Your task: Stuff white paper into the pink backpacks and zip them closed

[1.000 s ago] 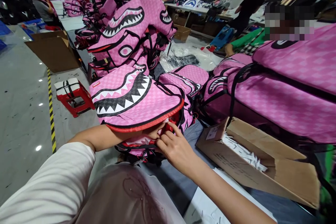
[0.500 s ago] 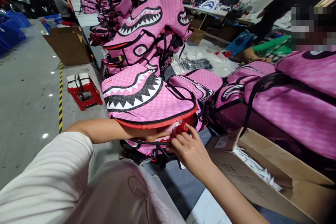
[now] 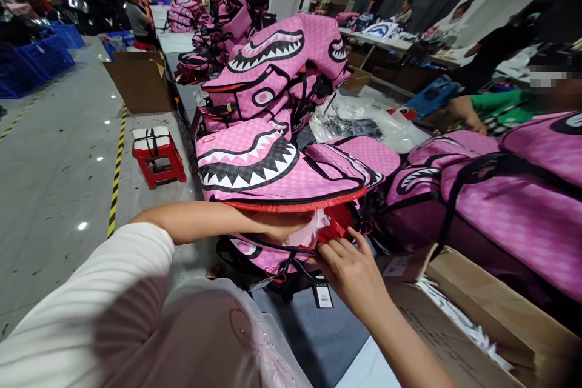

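Note:
A pink checkered backpack [image 3: 273,185] with a shark-mouth print lies in front of me, its red-lined opening facing me. My left hand [image 3: 284,227] reaches into that opening below the raised front panel; its fingers are hidden inside. Beside it in the bag shows crumpled pale pink material [image 3: 309,230], with red lining [image 3: 336,223] to its right. At the lower rim, my right hand [image 3: 352,264] is closed over the bag's black-trimmed edge, fingertips over the lip. A tag [image 3: 324,296] with a printed label hangs below the bag.
More pink backpacks [image 3: 268,54] are piled behind, and others [image 3: 513,194] lie to the right. An open cardboard box [image 3: 454,321] with white strips [image 3: 468,321] stands at lower right. A red stool [image 3: 159,160] is on the floor at left. A co-worker's green sleeve [image 3: 504,110] shows at right.
The view has shifted, so the scene sits further right. My right hand has moved along the rim towards the bag's right side, and more pale pink material and red lining now show inside.

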Motion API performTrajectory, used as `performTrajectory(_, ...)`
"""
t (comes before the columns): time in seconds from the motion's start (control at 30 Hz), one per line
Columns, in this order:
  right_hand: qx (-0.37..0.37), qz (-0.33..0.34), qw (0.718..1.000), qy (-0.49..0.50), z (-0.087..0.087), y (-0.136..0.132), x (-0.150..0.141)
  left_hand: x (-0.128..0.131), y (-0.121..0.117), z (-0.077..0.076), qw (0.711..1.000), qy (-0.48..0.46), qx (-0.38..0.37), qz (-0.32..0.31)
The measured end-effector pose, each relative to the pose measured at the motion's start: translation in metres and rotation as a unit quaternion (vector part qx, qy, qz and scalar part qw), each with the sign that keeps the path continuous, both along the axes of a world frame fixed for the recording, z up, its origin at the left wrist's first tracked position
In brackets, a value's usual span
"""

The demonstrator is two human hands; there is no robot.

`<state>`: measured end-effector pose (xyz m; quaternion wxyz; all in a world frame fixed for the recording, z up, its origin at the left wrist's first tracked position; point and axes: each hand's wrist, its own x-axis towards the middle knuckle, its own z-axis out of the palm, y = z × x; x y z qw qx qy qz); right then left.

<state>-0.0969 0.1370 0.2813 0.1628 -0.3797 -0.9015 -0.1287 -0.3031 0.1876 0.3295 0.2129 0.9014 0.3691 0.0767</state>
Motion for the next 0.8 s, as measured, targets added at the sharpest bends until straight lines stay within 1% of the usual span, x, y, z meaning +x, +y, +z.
performTrajectory(0.07,-0.001,-0.003,1.0,0.005,-0.002,0.001,0.001,-0.01,-0.015,0.019,0.996,0.011,-0.04,-0.082)
performTrajectory(0.1,-0.002,-0.003,1.0,0.013,-0.003,0.001,0.002,-0.019,-0.026,0.031,0.986,-0.007,-0.082,-0.147)
performTrajectory(0.13,-0.004,0.0,1.0,0.024,-0.005,0.002,0.003,-0.031,-0.038,0.043,0.963,-0.034,-0.143,-0.227)
performTrajectory(0.17,-0.004,0.004,0.999,0.036,-0.007,0.002,0.004,-0.045,-0.049,0.053,0.928,-0.074,-0.215,-0.295)
performTrajectory(0.2,-0.004,0.008,0.999,0.047,-0.009,0.002,0.006,-0.062,-0.058,0.061,0.889,-0.106,-0.294,-0.335)
performTrajectory(0.23,-0.003,0.01,0.998,0.057,-0.012,0.001,0.009,-0.079,-0.063,0.065,0.873,-0.146,-0.35,-0.308)
performTrajectory(0.27,0.001,0.01,0.997,0.071,-0.013,0.0,0.013,-0.097,-0.066,0.063,0.884,-0.192,-0.363,-0.222)
performTrajectory(0.3,0.005,0.002,0.996,0.092,-0.015,-0.002,0.017,-0.114,-0.065,0.056,0.911,-0.231,-0.329,-0.087)
performTrajectory(0.33,0.01,-0.017,0.992,0.124,-0.015,-0.005,0.02,-0.13,-0.062,0.043,0.931,-0.259,-0.247,0.074)
performTrajectory(0.37,0.017,-0.049,0.985,0.167,-0.014,-0.008,0.023,-0.144,-0.059,0.026,0.93,-0.26,-0.142,0.218)
performTrajectory(0.4,0.028,-0.091,0.972,0.214,-0.013,-0.01,0.025,-0.155,-0.055,0.007,0.918,-0.232,-0.051,0.318)
performTrajectory(0.43,0.041,-0.135,0.956,0.256,-0.01,-0.013,0.024,-0.163,-0.051,-0.012,0.906,-0.198,0.009,0.374)
performTrajectory(0.47,0.051,-0.169,0.943,0.282,-0.006,-0.014,0.022,-0.167,-0.049,-0.029,0.899,-0.172,0.045,0.4)
performTrajectory(0.5,0.06,-0.186,0.937,0.291,-0.002,-0.014,0.017,-0.168,-0.048,-0.043,0.898,-0.161,0.064,0.404)
performTrajectory(0.53,0.069,-0.183,0.939,0.284,0.002,-0.013,0.011,-0.165,-0.047,-0.054,0.902,-0.159,0.076,0.394)
performTrajectory(0.57,0.073,-0.162,0.948,0.264,0.006,-0.01,0.002,-0.16,-0.046,-0.061,0.909,-0.157,0.084,0.378)
performTrajectory(0.6,0.073,-0.13,0.96,0.237,0.01,-0.007,-0.008,-0.154,-0.044,-0.064,0.918,-0.147,0.087,0.359)
performTrajectory(0.67,0.066,-0.057,0.98,0.178,0.017,0.003,-0.03,-0.139,-0.038,-0.062,0.937,-0.097,0.081,0.326)
performTrajectory(0.73,0.049,0.001,0.991,0.126,0.021,0.013,-0.05,-0.129,-0.03,-0.057,0.949,-0.035,0.076,0.303)
performTrajectory(0.8,0.018,0.034,0.996,0.079,0.024,0.025,-0.065,-0.126,-0.023,-0.053,0.957,0.009,0.087,0.277)
